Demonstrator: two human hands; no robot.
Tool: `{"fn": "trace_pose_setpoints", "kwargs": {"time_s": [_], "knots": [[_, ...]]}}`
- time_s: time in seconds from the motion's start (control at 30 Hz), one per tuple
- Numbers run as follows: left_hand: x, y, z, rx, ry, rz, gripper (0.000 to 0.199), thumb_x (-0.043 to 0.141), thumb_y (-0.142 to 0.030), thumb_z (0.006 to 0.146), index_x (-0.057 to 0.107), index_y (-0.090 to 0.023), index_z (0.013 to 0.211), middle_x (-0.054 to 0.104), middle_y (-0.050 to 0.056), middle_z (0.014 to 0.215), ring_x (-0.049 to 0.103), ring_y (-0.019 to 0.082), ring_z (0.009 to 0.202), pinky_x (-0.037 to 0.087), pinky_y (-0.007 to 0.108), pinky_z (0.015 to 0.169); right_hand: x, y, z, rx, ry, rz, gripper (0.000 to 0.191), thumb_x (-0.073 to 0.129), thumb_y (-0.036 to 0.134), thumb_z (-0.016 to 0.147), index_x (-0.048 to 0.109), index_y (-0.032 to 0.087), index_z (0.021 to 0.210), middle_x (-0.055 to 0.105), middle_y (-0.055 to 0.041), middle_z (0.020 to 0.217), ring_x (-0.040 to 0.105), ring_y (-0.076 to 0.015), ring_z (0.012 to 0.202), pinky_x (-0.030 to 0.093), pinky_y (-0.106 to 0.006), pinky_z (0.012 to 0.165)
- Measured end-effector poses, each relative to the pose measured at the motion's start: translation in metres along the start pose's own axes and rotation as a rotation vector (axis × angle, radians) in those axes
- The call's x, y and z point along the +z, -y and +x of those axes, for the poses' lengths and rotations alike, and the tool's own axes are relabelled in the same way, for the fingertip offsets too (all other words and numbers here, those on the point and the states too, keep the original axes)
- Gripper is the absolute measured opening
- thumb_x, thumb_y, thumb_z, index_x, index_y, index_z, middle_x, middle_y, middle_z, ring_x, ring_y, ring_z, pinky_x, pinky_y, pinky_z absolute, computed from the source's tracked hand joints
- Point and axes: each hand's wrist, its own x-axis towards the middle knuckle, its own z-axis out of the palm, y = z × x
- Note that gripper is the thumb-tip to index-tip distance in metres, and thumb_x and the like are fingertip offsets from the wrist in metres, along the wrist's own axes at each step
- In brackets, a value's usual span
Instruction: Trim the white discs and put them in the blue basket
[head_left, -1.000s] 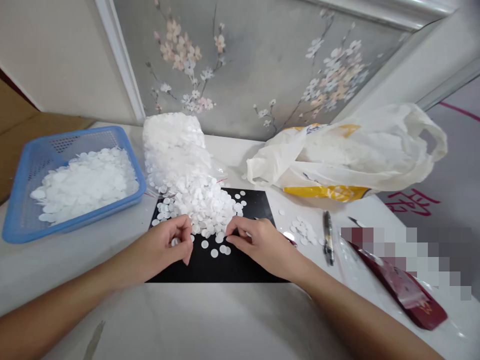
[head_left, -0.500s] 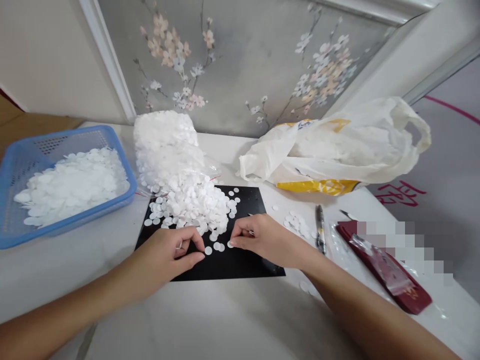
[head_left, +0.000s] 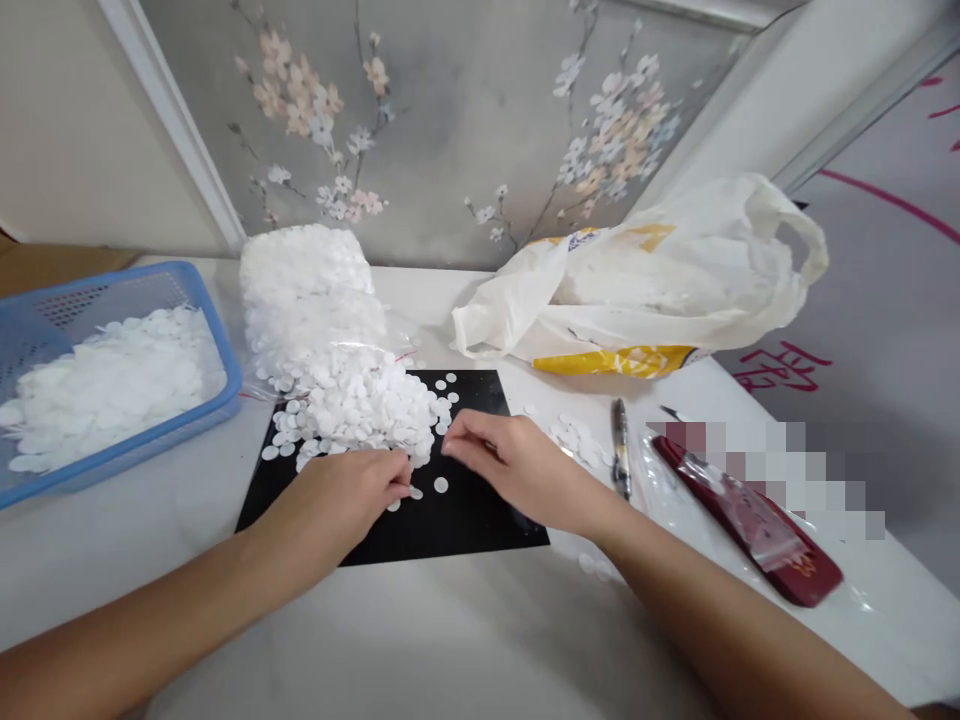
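While both hands curl over a smooth, glossy black sheet [head_left: 465, 525], thin round white discs [head_left: 375, 400] lie heaped on its far part, flat-faced and overlapping. Their heap meets the mouth of a clear, crinkled bag [head_left: 307, 280], bulging with more discs.

The left hand [head_left: 337, 500] is half closed, knuckles up, its fingertips drawn in beside a loose disc near the heap's front edge; whether it pinches one, I cannot tell. The right hand [head_left: 517, 460] bends thumb and forefinger toward each other in a narrow pinch shape at the heap's right edge; whether a disc sits between the tips is unclear. Between the hands, a single disc lies flat on the sheet.

To the left, a blue basket [head_left: 112, 448] of perforated plastic with rounded corners holds a mound of discs. Behind the right hand slumps a thin, wrinkled white carrier bag [head_left: 660, 290] with yellow print. A slim pen [head_left: 620, 450] and a long dark-red case [head_left: 810, 580], partly under clear film, lie on the pale, smooth table [head_left: 322, 650].
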Motion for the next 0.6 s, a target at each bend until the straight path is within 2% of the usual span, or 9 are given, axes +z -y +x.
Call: {"fn": "trace_pose_setpoints", "kwargs": {"time_s": [0.1,0.2,0.33,0.43,0.5,0.6], "knots": [[-0.015,-0.001,-0.002,-0.122,0.049,-0.169,0.018,0.046,-0.031,0.090,0.059,-0.023,0.080,0.051,-0.005,0.059,0.044,0.013,0.054,0.027,0.024,0.052,0.010,0.004,0.002,0.003,0.084,-0.058,0.005,0.065,0.020,0.084,0.065,0.022,0.080,0.046,0.0088,0.053,0.043,-0.0087,0.050,0.028,-0.021,0.050],[-0.025,0.000,-0.003,-0.192,0.063,-0.373,0.020,0.048,-0.038,0.088,0.057,-0.022,0.079,0.045,-0.006,0.059,0.039,0.011,0.054,0.026,0.023,0.051,0.025,0.005,0.004,-0.040,0.118,-0.102,0.010,0.074,0.018,0.078,0.067,0.022,0.084,0.045,0.0096,0.053,0.041,-0.0077,0.047,0.028,-0.020,0.052],[-0.026,0.005,-0.002,-0.250,0.086,-0.824,0.019,0.049,-0.036,0.086,0.047,-0.020,0.076,0.058,-0.004,0.069,0.042,0.009,0.056,0.031,0.021,0.051,0.042,0.005,0.006,-0.134,0.080,-0.128,0.007,0.069,0.016,0.080,0.064,0.021,0.081,0.056,0.0044,0.065,0.046,-0.0100,0.056,0.029,-0.023,0.056],[-0.025,0.007,-0.001,-0.268,0.087,-1.037,0.014,0.052,-0.024,0.081,0.042,-0.020,0.073,0.065,0.000,0.077,0.046,0.007,0.056,0.029,0.019,0.048,0.042,0.005,0.006,-0.135,0.027,-0.100,0.013,0.058,0.008,0.079,0.056,0.020,0.074,0.055,0.0039,0.065,0.045,-0.0101,0.057,0.031,-0.023,0.056],[-0.025,0.008,0.001,-0.279,0.051,-1.095,0.011,0.052,-0.016,0.074,0.041,-0.020,0.073,0.064,0.000,0.074,0.047,0.008,0.055,0.027,0.019,0.046,0.034,0.004,0.005,-0.078,0.018,0.074,0.011,0.053,0.013,0.079,0.049,0.021,0.072,0.050,0.0053,0.062,0.041,-0.0092,0.053,0.031,-0.021,0.052],[-0.027,0.008,0.002,-0.278,0.016,-1.104,0.007,0.050,-0.016,0.073,0.045,-0.020,0.076,0.060,-0.002,0.069,0.047,0.009,0.054,0.027,0.020,0.046,0.019,0.002,0.005,0.056,0.102,0.637,0.010,0.044,0.021,0.079,0.038,0.022,0.071,0.053,0.0034,0.066,0.030,-0.0078,0.045,0.022,-0.021,0.041]]}}
